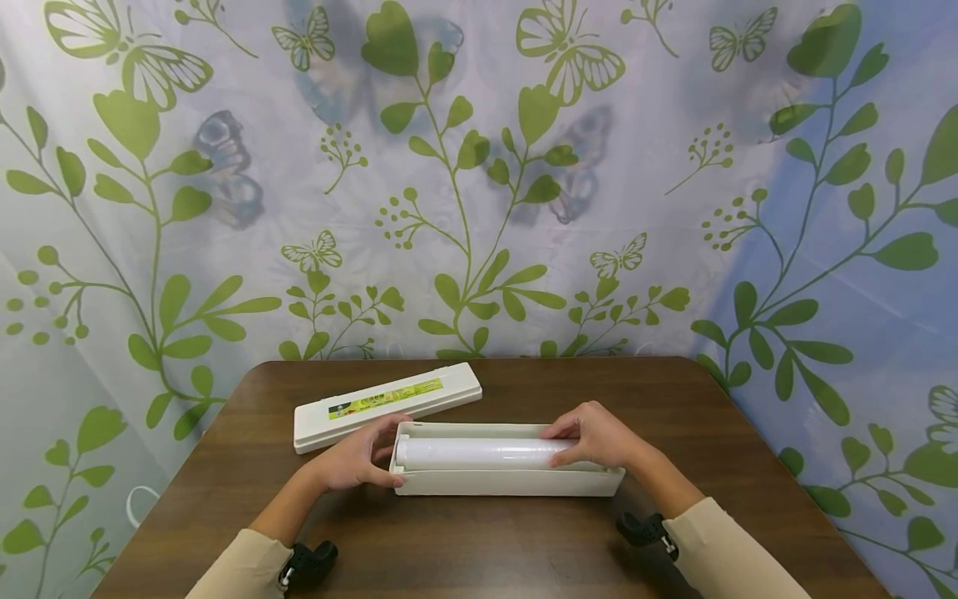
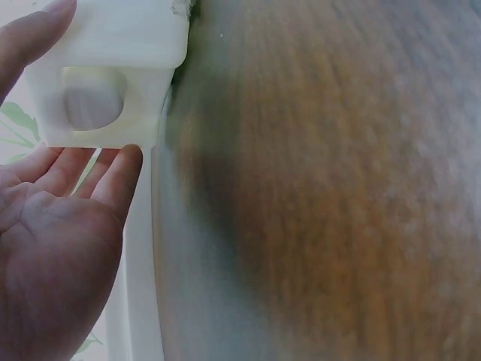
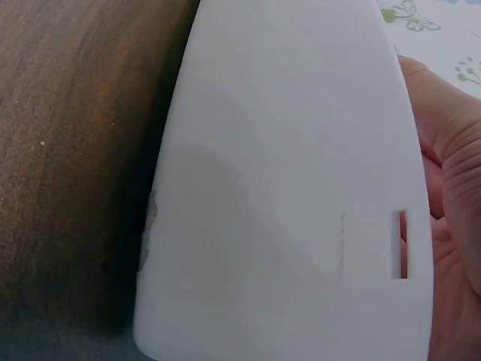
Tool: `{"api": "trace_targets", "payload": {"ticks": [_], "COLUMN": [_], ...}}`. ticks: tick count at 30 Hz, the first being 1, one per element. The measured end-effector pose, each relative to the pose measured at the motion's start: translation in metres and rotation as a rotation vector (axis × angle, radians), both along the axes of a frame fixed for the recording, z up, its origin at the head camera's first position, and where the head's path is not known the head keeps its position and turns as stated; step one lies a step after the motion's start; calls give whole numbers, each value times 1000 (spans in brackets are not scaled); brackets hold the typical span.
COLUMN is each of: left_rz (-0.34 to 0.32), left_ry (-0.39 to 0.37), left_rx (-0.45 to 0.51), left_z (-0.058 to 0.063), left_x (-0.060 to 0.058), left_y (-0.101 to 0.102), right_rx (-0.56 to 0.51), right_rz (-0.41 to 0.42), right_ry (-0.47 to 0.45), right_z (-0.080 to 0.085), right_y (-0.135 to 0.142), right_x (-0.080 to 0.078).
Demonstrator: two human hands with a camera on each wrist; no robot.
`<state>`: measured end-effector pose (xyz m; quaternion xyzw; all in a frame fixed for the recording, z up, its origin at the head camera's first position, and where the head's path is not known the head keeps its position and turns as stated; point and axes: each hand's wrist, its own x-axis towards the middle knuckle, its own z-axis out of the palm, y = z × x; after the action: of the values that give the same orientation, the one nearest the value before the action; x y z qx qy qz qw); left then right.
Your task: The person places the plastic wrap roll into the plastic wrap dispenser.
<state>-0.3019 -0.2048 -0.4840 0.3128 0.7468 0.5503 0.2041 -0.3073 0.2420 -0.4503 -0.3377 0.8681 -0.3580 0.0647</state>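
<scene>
A long white box [image 1: 509,483] lies lengthwise on the table with its top uncovered. Inside it is a white roll of what looks like plastic wrap [image 1: 479,453]. My left hand [image 1: 359,457] grips the box's left end, thumb at the front and fingers behind. In the left wrist view, the roll's end [image 2: 94,105] shows through a round hole in the box end. Over the box's right part, my right hand [image 1: 595,437] holds the roll between thumb and fingers. The right wrist view shows the box's slotted outer wall [image 3: 278,165], which hides much of that hand.
Behind the box, to the left, a white lid [image 1: 385,407] with a yellow-green label lies aslant on the brown wooden table [image 1: 479,549]. A patterned curtain [image 1: 479,183] hangs beyond the table's back edge. Black straps [image 1: 310,564] circle the wrists.
</scene>
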Motion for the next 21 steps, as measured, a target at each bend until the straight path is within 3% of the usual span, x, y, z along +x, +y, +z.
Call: {"api": "trace_targets", "payload": {"ticks": [21], "left_rz": [13], "left_ry": [-3], "left_rx": [-20], "left_z": [3], "left_x": [2], "left_y": [-1], "right_rx": [13], "right_rz": [-15], "right_ry": [59], "right_z": [-7], "right_y": [4], "right_x": [5]}}
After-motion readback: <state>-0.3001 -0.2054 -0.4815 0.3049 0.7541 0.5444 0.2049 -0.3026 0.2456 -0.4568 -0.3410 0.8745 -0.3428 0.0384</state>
